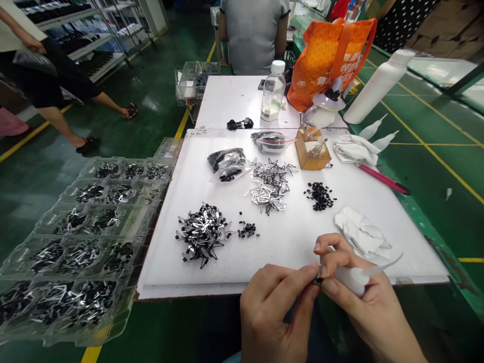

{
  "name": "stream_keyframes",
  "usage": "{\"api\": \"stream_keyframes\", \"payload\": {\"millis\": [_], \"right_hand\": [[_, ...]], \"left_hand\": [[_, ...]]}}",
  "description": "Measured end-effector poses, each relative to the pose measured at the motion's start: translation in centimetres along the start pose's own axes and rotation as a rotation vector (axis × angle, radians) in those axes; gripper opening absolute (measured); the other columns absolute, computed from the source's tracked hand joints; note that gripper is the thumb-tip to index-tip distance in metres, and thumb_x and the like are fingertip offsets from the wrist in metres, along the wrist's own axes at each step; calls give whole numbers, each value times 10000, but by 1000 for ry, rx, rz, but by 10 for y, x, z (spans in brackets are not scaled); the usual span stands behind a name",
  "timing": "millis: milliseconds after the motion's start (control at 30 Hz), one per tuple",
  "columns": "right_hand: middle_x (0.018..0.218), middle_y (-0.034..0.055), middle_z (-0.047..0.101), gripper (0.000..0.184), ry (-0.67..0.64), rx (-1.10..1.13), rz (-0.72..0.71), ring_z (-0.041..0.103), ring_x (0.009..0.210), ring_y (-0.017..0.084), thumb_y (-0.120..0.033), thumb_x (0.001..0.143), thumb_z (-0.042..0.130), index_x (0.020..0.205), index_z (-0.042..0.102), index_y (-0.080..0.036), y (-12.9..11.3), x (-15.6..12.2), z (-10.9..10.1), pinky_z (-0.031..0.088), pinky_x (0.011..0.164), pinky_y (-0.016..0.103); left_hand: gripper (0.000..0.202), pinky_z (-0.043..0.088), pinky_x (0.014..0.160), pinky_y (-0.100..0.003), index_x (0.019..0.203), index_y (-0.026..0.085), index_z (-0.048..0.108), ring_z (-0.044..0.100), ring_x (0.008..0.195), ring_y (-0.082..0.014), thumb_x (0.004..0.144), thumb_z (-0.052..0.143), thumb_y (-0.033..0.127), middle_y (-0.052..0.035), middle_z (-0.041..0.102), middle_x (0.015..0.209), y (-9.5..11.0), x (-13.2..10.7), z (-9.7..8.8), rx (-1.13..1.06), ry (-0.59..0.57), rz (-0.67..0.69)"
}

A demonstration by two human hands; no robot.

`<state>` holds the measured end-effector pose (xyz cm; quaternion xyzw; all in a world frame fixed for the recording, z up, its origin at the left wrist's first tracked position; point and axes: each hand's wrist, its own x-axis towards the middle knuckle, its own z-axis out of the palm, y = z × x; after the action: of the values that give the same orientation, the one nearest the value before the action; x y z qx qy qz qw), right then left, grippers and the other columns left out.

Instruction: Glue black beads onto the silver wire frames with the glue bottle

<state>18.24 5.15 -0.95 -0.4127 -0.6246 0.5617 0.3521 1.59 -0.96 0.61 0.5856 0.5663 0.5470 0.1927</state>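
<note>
At the table's front edge, my left hand (278,307) pinches a small black part (317,280) between thumb and fingertips. The fingertips of my right hand (366,297) meet it there, closed on the same part, which they mostly hide. Tucked in my right hand is a white squeeze bottle (350,280) with a thin pointed nozzle aimed to the right. Beyond the hands lie a few small black pieces (247,230), a larger pile of them (319,196), a heap of black-and-silver assembled pieces (204,232) and a spread of bent metal clips (270,186).
Left of the white table (287,262) stands a clear compartment tray (124,222) full of parts. Farther back are zip bags (227,161), a small wooden box (313,151), a clear bottle (273,93) and an orange bag (328,60). White cloth (359,232) lies right; a person (253,35) sits ahead.
</note>
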Motion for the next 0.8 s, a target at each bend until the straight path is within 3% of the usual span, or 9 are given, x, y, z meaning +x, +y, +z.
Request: {"api": "stream_keyframes", "payload": {"millis": [333, 567, 800], "right_hand": [[1181, 58, 469, 122, 24, 24, 13, 573, 1047, 123, -295, 956, 700, 869, 668, -215, 1, -3, 2, 524, 792, 120], [1172, 51, 476, 103, 85, 52, 9, 565, 1093, 122, -285, 941, 723, 889, 665, -217, 3, -5, 5, 503, 907, 126], [1137, 51, 490, 131, 140, 173, 51, 561, 1027, 127, -288, 894, 772, 885, 659, -222, 2, -6, 8, 526, 860, 155]], "left_hand": [[348, 597, 639, -189, 1184, 166, 757, 724, 743, -120, 882, 729, -4, -21, 755, 871, 1, 3, 0, 26, 10, 35], [360, 593, 638, -197, 1188, 166, 736, 717, 744, -126, 878, 726, -17, -23, 750, 865, 2, 1, 1, 26, 12, 50], [416, 582, 735, -203, 1279, 178, 652, 718, 785, -105, 908, 702, -3, 3, 755, 895, 4, 2, 1, 55, 20, 50]]}}
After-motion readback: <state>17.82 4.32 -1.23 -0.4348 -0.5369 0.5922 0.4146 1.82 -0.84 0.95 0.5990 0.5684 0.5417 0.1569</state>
